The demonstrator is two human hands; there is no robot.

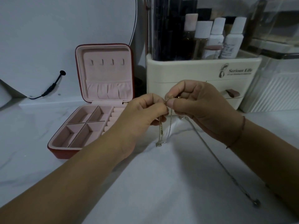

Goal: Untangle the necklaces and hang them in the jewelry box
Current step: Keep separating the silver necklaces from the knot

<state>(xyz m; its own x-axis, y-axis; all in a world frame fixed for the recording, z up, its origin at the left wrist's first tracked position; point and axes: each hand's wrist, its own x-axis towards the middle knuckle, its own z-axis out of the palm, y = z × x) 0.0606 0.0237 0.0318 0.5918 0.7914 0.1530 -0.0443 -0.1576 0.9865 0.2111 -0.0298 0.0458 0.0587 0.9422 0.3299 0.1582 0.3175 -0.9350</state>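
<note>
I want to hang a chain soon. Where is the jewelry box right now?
In the head view, the jewelry box stands open on the left, just beyond the left hand, with the cream organizer to its right.

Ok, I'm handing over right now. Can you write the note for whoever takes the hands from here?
The left hand and the right hand each pinch the tangled necklaces at the knot, above the white cloth.
A gold chain hangs below the left hand; a silver chain trails toward the lower right over the cloth.
The jewelry box stands open left of the hands, its four lid hooks bare.
Done: box open. Left: finish untangling, hang each necklace.
</note>
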